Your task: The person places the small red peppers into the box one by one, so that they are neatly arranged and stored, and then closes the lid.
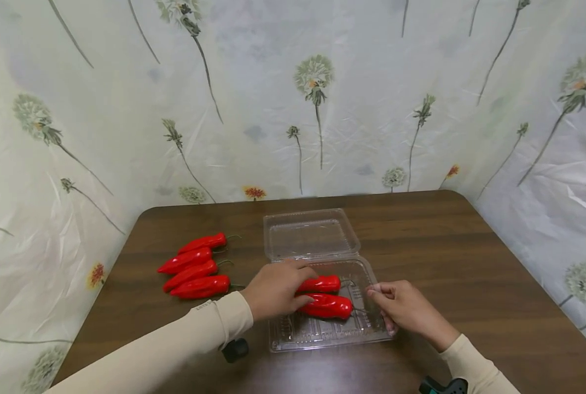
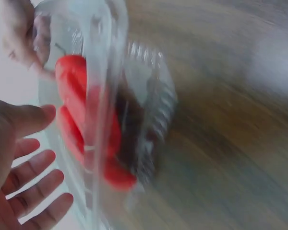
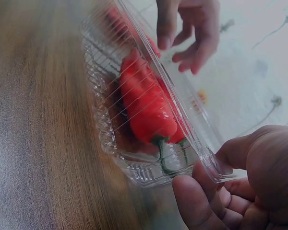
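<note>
Packing seems underway: left hand (image 1: 280,290), empty fingers spread, over two red peppers (image 1: 326,307); right hand (image 1: 405,306) pinching the clear box (image 1: 322,334) — next likely calls for reaching left.

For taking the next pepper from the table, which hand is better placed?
Probably the left hand: it holds nothing and is nearer the four loose peppers, while the right hand grips the box.

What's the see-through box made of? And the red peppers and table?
The see-through box seems to be thin, shiny plastic: it's clear, with moulded ridges. The red peppers look smooth and glossy, with bright highlights; they could be real or plastic. The table looks like smooth wood, or wood-print, from its brown grain.
</note>
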`<state>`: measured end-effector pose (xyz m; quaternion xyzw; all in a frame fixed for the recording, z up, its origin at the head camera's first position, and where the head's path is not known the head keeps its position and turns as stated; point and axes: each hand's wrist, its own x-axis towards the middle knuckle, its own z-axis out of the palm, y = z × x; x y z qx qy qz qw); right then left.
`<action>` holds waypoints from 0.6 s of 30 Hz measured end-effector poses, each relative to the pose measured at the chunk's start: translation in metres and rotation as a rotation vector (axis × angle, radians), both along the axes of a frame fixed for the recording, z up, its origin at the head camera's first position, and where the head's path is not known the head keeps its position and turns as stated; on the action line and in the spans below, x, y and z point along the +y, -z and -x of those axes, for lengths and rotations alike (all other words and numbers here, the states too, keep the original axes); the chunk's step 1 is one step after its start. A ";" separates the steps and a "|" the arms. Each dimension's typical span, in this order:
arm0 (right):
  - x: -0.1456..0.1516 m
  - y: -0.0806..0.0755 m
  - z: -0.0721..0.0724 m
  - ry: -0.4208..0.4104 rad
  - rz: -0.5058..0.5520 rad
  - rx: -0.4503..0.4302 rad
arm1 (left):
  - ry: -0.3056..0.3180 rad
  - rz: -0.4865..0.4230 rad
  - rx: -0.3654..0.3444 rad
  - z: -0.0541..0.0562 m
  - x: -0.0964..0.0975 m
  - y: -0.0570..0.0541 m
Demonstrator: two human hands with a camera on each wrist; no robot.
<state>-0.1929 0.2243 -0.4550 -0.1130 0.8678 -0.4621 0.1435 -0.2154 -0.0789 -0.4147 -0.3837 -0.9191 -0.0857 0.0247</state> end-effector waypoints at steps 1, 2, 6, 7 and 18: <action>0.000 0.000 0.000 -0.002 -0.002 0.002 | -0.003 -0.018 -0.019 0.001 -0.006 -0.001; 0.000 0.000 0.000 -0.004 -0.001 0.002 | -0.006 -0.038 -0.039 0.001 -0.012 -0.002; 0.000 -0.001 0.000 -0.009 -0.004 0.011 | -0.020 -0.123 -0.087 0.003 -0.039 -0.007; 0.000 -0.001 0.000 -0.010 -0.006 0.013 | -0.025 -0.153 -0.093 0.003 -0.047 -0.008; 0.000 0.000 0.000 -0.019 -0.013 0.018 | -0.154 -0.324 -0.188 -0.002 -0.126 -0.005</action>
